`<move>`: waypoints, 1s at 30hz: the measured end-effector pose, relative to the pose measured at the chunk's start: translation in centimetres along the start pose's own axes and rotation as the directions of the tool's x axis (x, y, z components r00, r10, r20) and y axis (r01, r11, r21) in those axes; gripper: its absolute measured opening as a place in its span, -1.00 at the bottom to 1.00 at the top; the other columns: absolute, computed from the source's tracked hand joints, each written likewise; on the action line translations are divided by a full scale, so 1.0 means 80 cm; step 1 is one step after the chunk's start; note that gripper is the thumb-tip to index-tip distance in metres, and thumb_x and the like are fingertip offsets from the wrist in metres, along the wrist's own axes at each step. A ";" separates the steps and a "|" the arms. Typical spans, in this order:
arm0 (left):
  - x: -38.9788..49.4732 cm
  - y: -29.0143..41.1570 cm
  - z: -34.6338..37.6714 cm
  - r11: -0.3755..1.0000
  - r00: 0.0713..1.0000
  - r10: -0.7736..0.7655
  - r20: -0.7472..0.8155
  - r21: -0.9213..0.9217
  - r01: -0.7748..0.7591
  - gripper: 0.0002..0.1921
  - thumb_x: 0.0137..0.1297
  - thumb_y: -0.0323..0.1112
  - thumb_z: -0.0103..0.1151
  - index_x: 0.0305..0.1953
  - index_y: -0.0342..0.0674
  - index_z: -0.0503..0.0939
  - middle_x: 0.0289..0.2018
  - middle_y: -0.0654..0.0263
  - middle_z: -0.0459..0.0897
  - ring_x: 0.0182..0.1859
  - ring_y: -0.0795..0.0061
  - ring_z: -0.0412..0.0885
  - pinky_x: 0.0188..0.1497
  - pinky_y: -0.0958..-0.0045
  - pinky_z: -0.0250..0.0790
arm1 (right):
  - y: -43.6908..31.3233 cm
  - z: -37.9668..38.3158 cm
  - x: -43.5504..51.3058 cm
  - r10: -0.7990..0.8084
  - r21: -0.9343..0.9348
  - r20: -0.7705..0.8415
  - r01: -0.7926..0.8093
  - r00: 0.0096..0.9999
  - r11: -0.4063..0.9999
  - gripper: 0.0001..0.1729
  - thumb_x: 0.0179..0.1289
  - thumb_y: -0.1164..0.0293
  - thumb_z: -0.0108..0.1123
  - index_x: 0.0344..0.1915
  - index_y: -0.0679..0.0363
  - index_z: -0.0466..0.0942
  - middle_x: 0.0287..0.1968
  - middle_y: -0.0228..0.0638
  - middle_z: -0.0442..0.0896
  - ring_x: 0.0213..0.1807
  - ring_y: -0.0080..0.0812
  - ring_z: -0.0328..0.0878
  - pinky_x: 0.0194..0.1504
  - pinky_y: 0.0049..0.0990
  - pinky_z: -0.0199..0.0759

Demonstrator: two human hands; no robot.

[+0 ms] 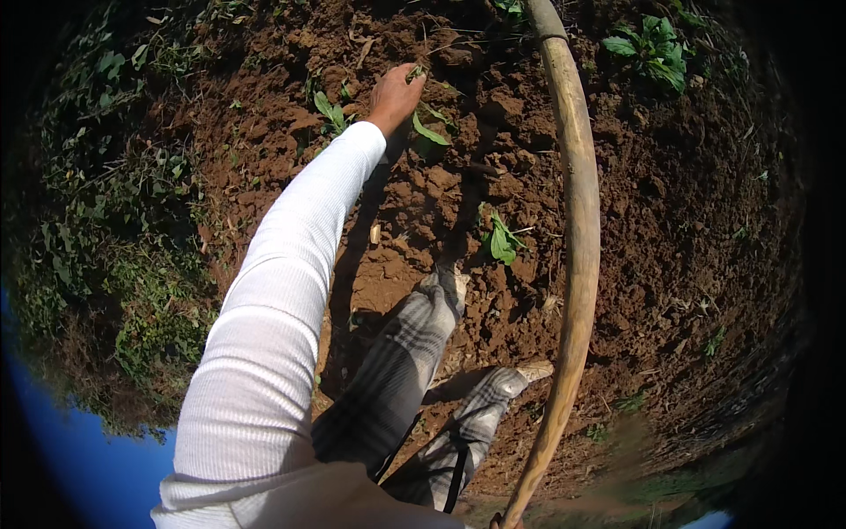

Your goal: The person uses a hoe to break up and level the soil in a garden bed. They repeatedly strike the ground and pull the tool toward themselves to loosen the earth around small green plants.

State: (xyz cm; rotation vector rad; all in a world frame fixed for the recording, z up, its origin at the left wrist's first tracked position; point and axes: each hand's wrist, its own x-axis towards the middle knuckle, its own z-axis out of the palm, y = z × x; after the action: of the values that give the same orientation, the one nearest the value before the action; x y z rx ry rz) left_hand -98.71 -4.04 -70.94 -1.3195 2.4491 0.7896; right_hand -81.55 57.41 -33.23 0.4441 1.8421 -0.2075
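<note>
My left hand [396, 96], at the end of a white ribbed sleeve, reaches to the broken red-brown soil [462, 192]. Its thumb and fingers are closed on a small green weed [416, 73]; long leaves [429, 130] show just below the hand. A long, smooth wooden pole [581, 225], curved in this view, runs from the top edge to the bottom edge, with a collar-like ring near its top. Only a bit of my right hand [506, 522] shows at the bottom edge, around the lower part of the pole. The pole's far end is out of view.
A leafy green plant [502, 241] lies in front of my feet, and a bigger one [654, 49] grows at the upper right. Dense vines [125, 192] border the soil on the left. My legs in plaid trousers [410, 337] stand on the uneven clods.
</note>
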 end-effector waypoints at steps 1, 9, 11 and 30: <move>0.011 0.011 0.003 0.982 0.992 0.127 -0.007 0.143 -0.125 -0.54 0.31 -0.15 0.02 0.19 -0.20 0.41 0.20 0.19 0.41 0.16 0.09 0.42 0.20 0.21 0.26 | -0.002 -0.001 0.001 0.007 0.003 0.001 -0.007 1.000 1.000 -0.53 0.12 0.29 0.18 -0.01 0.30 0.37 -0.15 -0.09 0.50 -0.09 -0.19 0.44 -0.06 -0.33 0.33; 0.124 0.042 0.086 0.684 0.933 0.320 0.166 0.640 -0.349 -0.20 -0.03 -0.16 0.39 0.29 0.10 0.25 0.38 0.14 0.09 0.26 0.05 0.32 0.22 0.15 0.31 | -0.048 0.004 0.025 0.100 0.012 0.024 -0.100 0.995 0.995 -0.55 0.09 0.32 0.19 -0.05 0.32 0.38 -0.20 -0.11 0.51 -0.14 -0.22 0.45 -0.10 -0.34 0.35; 0.121 0.044 0.086 0.663 0.907 0.394 0.150 0.637 -0.394 -0.20 -0.07 -0.15 0.41 0.27 0.07 0.27 0.34 0.10 0.15 0.20 0.06 0.40 0.17 0.15 0.36 | -0.056 0.007 0.030 0.102 0.009 0.029 -0.102 0.994 0.995 -0.56 0.09 0.33 0.20 -0.06 0.33 0.39 -0.22 -0.11 0.52 -0.15 -0.23 0.46 -0.11 -0.35 0.35; -0.496 -0.016 -0.129 -0.671 0.491 -0.221 0.843 -0.496 0.551 -0.55 0.01 -0.15 0.39 -0.06 -0.04 0.47 -0.03 0.17 0.44 -0.20 0.22 0.53 -0.08 0.27 0.53 | -0.059 -0.032 0.037 -0.395 -0.203 0.000 0.387 0.919 0.900 -0.61 0.03 0.39 0.22 -0.16 0.38 0.41 -0.34 -0.16 0.54 -0.28 -0.31 0.49 -0.21 -0.40 0.38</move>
State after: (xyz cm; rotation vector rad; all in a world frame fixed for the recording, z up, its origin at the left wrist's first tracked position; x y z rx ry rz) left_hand -75.09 17.01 -44.83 -2.1741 -0.3840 2.4438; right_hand -86.46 54.60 -35.60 -0.0687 1.9571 -0.2837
